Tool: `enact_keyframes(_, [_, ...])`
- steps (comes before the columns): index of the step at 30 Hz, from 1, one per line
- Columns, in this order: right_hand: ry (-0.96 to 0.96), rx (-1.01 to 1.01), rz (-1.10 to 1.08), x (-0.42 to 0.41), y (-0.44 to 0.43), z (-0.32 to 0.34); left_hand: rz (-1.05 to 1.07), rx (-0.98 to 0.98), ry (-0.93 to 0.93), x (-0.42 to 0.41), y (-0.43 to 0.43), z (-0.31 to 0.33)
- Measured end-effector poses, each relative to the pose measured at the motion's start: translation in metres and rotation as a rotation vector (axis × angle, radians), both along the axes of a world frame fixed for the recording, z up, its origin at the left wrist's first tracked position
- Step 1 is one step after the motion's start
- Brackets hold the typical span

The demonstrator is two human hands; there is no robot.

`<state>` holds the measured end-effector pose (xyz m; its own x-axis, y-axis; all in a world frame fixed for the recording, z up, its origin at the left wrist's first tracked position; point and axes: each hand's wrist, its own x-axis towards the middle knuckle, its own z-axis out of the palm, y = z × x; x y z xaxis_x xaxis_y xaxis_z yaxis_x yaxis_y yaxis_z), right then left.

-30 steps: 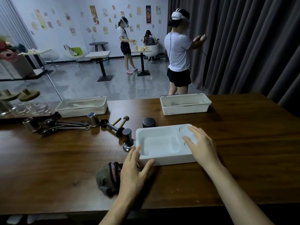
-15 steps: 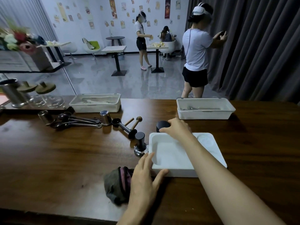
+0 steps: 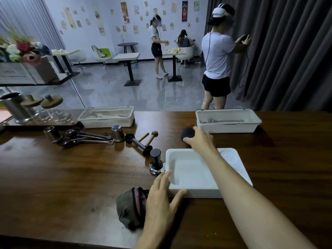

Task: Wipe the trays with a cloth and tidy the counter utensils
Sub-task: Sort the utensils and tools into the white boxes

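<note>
A white tray [image 3: 195, 192] lies on the dark wooden counter in front of me. My left hand [image 3: 161, 202] rests flat, fingers spread, at the tray's near left corner and partly covers a crumpled dark cloth [image 3: 128, 207]. My right hand [image 3: 199, 141] reaches over the tray and grips a round black cap [image 3: 187, 133] just behind it. A black tamper [image 3: 156, 159] stands at the tray's left edge. Further left lie a black scoop [image 3: 136, 141], two wooden-handled tools [image 3: 150, 137], a steel cup [image 3: 117, 133] and several dark spoons [image 3: 84, 137].
Two more white trays stand at the counter's far edge: one at the left [image 3: 106, 116], one at the right [image 3: 228, 121] with metal utensils inside. A steel canister [image 3: 13, 108] and glass jars [image 3: 52, 112] sit far left. A person [image 3: 218, 56] stands behind the counter by the curtain.
My right hand left the tray's inside, reached past its far edge and closed on the black cap. My left hand stayed at the tray's near corner. The camera view shifted.
</note>
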<state>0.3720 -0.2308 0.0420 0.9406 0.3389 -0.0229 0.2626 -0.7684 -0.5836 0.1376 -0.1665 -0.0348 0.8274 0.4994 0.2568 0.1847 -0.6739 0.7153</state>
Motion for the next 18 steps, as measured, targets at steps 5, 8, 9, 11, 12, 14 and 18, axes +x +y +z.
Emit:
enact_keyframes(5, [-0.068,0.153,-0.062,-0.006,-0.057,0.022,0.000,-0.019,-0.004,-0.001,-0.001,0.002])
enact_keyframes(8, [-0.039,0.165,-0.056,-0.018,-0.093,0.022,-0.003,-0.018,-0.012,-0.001,-0.002,0.003])
enact_keyframes(9, [-0.028,0.172,-0.056,-0.022,-0.102,0.020,-0.007,-0.015,-0.019,-0.002,-0.003,0.004])
enact_keyframes(11, [-0.015,0.183,-0.054,-0.031,-0.117,0.018,-0.007,-0.013,-0.023,-0.002,-0.003,0.004])
enact_keyframes(12, [-0.015,0.186,-0.055,-0.035,-0.123,0.016,-0.005,-0.017,-0.023,-0.003,-0.004,0.005])
enact_keyframes(14, [-0.017,0.192,-0.069,-0.040,-0.131,0.011,-0.004,-0.021,-0.019,-0.003,-0.005,0.006])
enact_keyframes(18, [-0.016,0.192,-0.090,-0.043,-0.141,0.002,-0.005,-0.026,-0.018,-0.005,-0.007,0.009])
